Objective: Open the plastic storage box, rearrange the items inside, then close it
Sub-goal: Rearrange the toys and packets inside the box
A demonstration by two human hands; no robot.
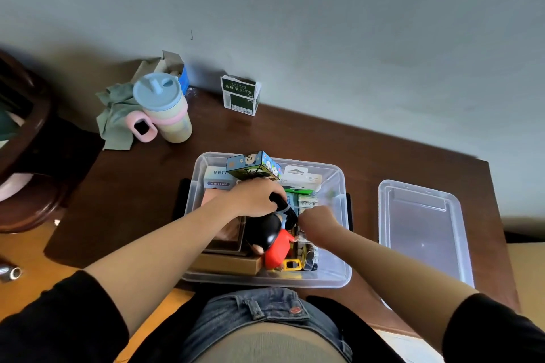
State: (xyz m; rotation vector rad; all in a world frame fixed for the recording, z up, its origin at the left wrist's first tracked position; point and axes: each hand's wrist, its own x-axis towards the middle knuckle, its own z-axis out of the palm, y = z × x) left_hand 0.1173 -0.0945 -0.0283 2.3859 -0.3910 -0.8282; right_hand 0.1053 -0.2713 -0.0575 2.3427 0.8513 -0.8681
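Clear storage box (pixel 339 271), lid (pixel 424 230) off

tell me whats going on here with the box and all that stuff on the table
A person is sorting through an open clear plastic storage box on a dark wooden table. Its lid lies on the table to the right. Both hands are inside the box: the left hand grips a black item beside a red-shirted figurine, and the right hand is curled among small packets. A panda-print box juts up at the far end.

A home: wooden desk (pixel 324 138), lidded cup (pixel 165 109), toys.
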